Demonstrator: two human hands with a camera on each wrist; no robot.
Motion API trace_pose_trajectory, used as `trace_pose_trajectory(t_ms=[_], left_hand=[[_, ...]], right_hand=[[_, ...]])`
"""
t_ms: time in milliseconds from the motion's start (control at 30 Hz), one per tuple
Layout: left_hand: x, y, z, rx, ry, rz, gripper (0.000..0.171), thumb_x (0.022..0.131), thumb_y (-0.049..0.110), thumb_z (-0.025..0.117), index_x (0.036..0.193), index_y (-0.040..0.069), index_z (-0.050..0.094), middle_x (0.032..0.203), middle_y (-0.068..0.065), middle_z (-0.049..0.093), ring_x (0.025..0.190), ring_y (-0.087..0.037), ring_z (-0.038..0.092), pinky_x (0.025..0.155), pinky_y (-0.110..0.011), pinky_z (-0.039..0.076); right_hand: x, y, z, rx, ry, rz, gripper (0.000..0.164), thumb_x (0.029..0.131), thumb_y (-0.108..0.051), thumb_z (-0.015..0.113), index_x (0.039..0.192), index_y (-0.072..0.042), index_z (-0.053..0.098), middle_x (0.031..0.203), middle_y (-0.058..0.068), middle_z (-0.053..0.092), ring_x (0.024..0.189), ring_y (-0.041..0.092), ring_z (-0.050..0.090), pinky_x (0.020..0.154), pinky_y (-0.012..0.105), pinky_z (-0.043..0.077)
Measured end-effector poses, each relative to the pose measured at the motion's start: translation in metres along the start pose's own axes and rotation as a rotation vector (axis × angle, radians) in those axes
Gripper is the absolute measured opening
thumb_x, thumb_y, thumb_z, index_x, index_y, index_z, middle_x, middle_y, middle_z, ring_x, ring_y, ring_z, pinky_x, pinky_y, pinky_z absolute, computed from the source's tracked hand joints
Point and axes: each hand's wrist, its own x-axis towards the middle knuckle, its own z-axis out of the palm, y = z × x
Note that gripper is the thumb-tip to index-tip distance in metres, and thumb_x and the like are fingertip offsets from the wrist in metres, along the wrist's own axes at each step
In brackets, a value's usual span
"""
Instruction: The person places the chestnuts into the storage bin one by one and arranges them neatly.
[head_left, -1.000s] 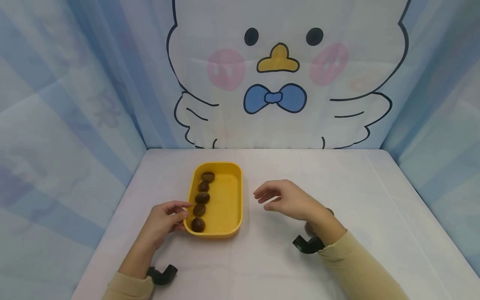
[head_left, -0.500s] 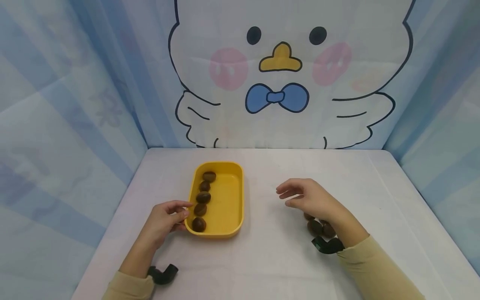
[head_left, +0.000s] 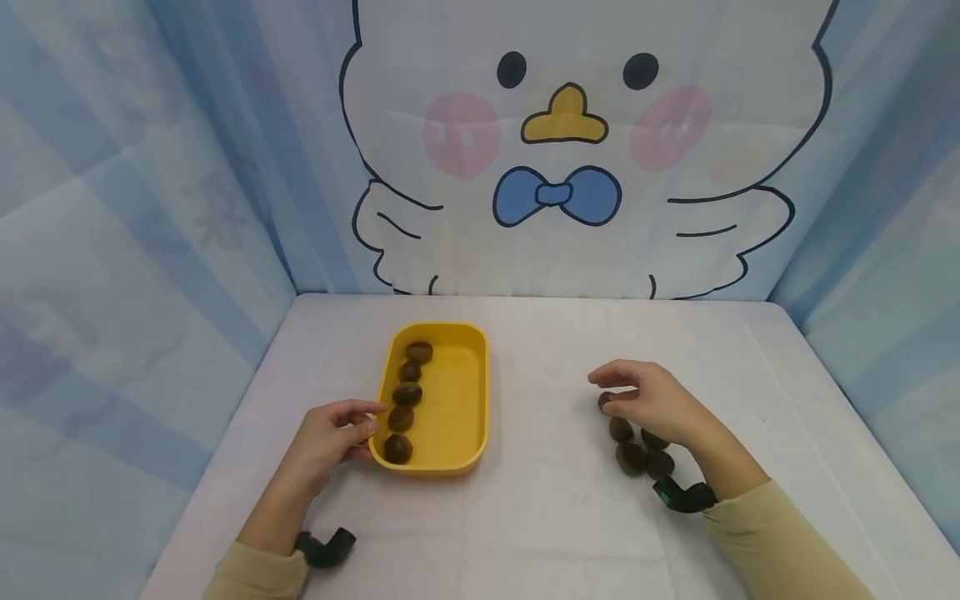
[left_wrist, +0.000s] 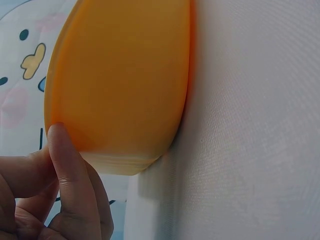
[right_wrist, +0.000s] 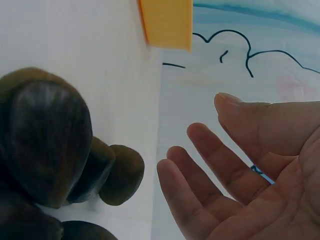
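My left hand [head_left: 328,442] pinches the left rim of a yellow tray [head_left: 453,400]. In the left wrist view, a fingertip presses the tray's outer wall [left_wrist: 120,85] just below the rim. Several brown chestnuts [head_left: 407,393] lie inside, in a column along the tray's left side. To the right, my right hand [head_left: 662,402] hovers over a loose group of chestnuts [head_left: 631,457] on the white table, its fingers loosely bent and holding nothing. One chestnut [head_left: 603,401] shows partly behind the thumb. The right wrist view has a large chestnut [right_wrist: 47,140] close up, beside the hand.
A white cloth covers the table [head_left: 525,533]. Behind it hangs a curtain [head_left: 555,250] with a cartoon bird, and blue patterned cloth walls [head_left: 150,292] stand at both sides. Black camera mounts [head_left: 326,548] sit at both wrists.
My right hand has moved right, away from the tray, and now hovers above the loose chestnuts, more of which show. The left hand and tray hold their place.
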Motion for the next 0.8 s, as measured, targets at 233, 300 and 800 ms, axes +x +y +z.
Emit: trace_pose_trajectory(t_ms=[233, 300, 800], left_hand=[[-0.001, -0.001, 0.000, -0.003, 0.006, -0.004, 0.032, 0.101, 0.003, 0.070, 0.133, -0.002, 0.072, 0.092, -0.006, 0.063, 0.069, -0.016, 0.064, 0.064, -0.026, 0.064], [-0.001, -0.001, 0.000, -0.001, 0.009, -0.007, 0.032, 0.101, 0.003, 0.070, 0.133, -0.002, 0.073, 0.092, -0.006, 0.063, 0.070, -0.016, 0.064, 0.064, -0.026, 0.064], [0.000, -0.002, -0.002, 0.017, 0.019, 0.009, 0.031, 0.101, 0.000, 0.069, 0.131, -0.002, 0.073, 0.092, -0.007, 0.064, 0.070, -0.016, 0.064, 0.064, -0.026, 0.064]], right_hand=[[-0.003, 0.013, -0.004, -0.039, 0.020, 0.014, 0.043, 0.099, -0.007, 0.073, 0.141, -0.006, 0.066, 0.146, 0.017, 0.067, 0.135, 0.043, 0.064, 0.109, 0.056, 0.058], [-0.003, 0.016, -0.005, -0.057, 0.024, 0.012, 0.043, 0.098, -0.007, 0.073, 0.141, -0.005, 0.066, 0.145, 0.018, 0.068, 0.136, 0.044, 0.063, 0.111, 0.058, 0.057], [0.012, 0.037, -0.008, -0.100, -0.009, 0.056, 0.044, 0.096, -0.007, 0.076, 0.138, -0.003, 0.066, 0.142, 0.020, 0.068, 0.137, 0.044, 0.062, 0.111, 0.058, 0.056]])
